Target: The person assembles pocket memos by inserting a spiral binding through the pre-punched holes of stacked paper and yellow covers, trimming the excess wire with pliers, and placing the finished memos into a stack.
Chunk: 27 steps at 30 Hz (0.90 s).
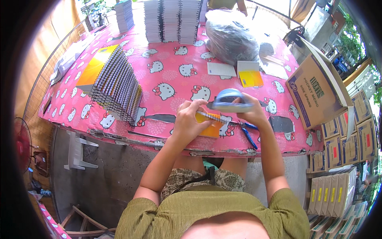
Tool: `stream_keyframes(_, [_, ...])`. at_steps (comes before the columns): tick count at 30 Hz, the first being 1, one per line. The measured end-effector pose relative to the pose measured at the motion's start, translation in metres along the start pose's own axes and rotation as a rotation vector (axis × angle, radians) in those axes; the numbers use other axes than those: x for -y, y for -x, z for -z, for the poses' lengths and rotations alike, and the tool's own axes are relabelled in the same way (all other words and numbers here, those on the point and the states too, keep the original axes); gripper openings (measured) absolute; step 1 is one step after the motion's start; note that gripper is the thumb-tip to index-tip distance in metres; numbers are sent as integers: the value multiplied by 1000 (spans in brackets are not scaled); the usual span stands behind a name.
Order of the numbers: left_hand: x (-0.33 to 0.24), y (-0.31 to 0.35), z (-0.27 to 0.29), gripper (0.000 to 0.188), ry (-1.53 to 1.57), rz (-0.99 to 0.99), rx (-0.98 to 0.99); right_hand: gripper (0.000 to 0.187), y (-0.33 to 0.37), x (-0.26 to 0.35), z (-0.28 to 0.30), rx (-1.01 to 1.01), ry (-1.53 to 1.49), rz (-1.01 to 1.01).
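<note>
My left hand is closed on a small yellow spiral notebook near the table's front edge. The notebook's wire coil runs along its upper side and points toward my right hand. That hand is closed round a blue, rounded, loop-shaped object, smeared by motion, so its exact kind does not show. It is just above the notebook's coil. Below my right hand, a tool with blue handles, resembling pliers, lies on the pink patterned tablecloth.
A tall stack of yellow spiral notebooks stands at the left. Farther back are stacks of coil-bound books and a grey plastic bag. Loose notebook sheets lie before the bag. An open carton stands at the right.
</note>
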State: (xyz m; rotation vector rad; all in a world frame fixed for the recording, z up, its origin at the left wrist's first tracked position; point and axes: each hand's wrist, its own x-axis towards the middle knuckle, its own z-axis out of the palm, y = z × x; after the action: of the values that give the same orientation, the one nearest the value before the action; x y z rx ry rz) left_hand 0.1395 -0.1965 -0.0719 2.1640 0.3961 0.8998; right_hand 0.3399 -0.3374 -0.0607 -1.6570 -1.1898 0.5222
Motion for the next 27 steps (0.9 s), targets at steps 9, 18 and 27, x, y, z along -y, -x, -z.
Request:
stream_keyframes(9, [31, 6, 12, 50, 65, 90, -132, 31, -22, 4, -20, 76, -8, 102])
stream_keyframes(18, [56, 16, 7, 31, 796, 299, -213, 33, -46, -11, -32, -37, 325, 66])
stream_keyframes(27, [65, 18, 15, 26, 783, 254, -197, 41, -41, -24, -27, -305, 703, -182])
